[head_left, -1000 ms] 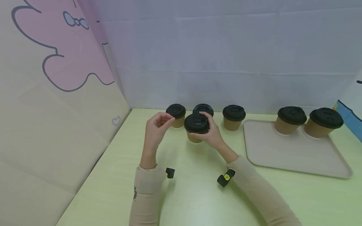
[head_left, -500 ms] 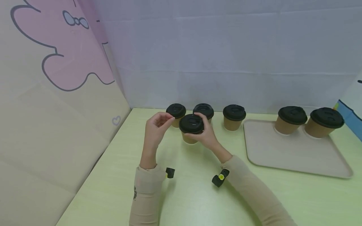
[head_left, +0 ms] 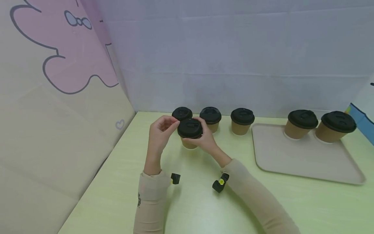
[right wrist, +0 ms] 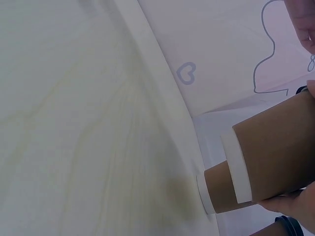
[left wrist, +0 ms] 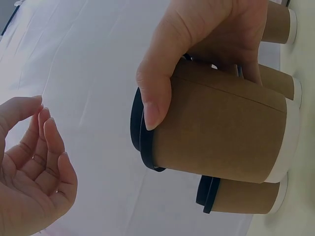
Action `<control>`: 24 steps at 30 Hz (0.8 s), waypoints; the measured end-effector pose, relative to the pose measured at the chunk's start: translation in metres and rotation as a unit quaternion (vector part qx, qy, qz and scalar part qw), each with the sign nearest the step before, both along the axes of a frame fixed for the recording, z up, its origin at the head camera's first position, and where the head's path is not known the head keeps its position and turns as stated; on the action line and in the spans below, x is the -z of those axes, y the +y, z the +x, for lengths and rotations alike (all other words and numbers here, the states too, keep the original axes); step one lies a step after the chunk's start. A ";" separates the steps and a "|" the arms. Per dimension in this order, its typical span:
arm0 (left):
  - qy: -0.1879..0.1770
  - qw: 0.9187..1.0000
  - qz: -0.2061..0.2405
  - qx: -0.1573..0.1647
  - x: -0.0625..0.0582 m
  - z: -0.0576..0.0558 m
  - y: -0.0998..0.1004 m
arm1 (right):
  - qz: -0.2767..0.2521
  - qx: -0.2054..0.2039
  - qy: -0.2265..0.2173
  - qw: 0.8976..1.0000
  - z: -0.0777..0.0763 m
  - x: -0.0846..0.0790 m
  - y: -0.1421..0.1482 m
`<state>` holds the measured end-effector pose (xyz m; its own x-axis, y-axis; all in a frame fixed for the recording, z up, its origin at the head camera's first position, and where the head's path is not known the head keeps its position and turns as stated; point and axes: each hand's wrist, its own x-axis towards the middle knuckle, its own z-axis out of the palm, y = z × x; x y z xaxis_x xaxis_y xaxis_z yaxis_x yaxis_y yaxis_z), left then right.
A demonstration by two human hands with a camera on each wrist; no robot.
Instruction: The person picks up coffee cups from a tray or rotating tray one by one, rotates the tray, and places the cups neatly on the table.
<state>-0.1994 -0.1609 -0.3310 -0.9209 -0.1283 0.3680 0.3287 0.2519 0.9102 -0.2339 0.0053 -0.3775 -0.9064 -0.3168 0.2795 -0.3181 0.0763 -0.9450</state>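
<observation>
In the head view my right hand [head_left: 205,140] grips a brown paper cup [head_left: 189,143] with a black lid, thumb on its near side and fingers round the far side. The cup stands upright, its white base [right wrist: 237,167] seemingly just above the table in the right wrist view. My left hand [head_left: 160,138] hovers left of this cup; its fingers are curled, with thumb and fingertip meeting and nothing seen between them. In the left wrist view a gap shows between the left hand [left wrist: 37,172] and the held cup [left wrist: 221,123].
Lidded cups line the wall: one at left [head_left: 181,112], partly hidden, one in the middle [head_left: 210,115] and one further right [head_left: 242,117]. Two more cups [head_left: 301,119] stand at the back of a beige tray [head_left: 306,162] on the right. A printed cloth wall [head_left: 87,136] bounds the left side.
My right hand has carried the held cup steadily left, towards my left hand, so it now covers part of the left back cup and uncovers the middle one. The left hand stays nearly still.
</observation>
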 end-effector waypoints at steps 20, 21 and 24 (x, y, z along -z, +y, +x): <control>0.013 1.000 0.019 0.001 -0.003 0.002 -0.002 | 0.016 0.002 0.008 1.000 -0.024 0.035 -0.031; 0.011 1.000 0.018 0.000 -0.003 0.002 -0.002 | 0.017 0.002 0.007 1.000 -0.024 0.035 -0.033; 0.010 1.000 0.019 0.000 -0.002 0.002 -0.003 | 0.015 0.003 0.002 1.000 -0.025 0.035 -0.038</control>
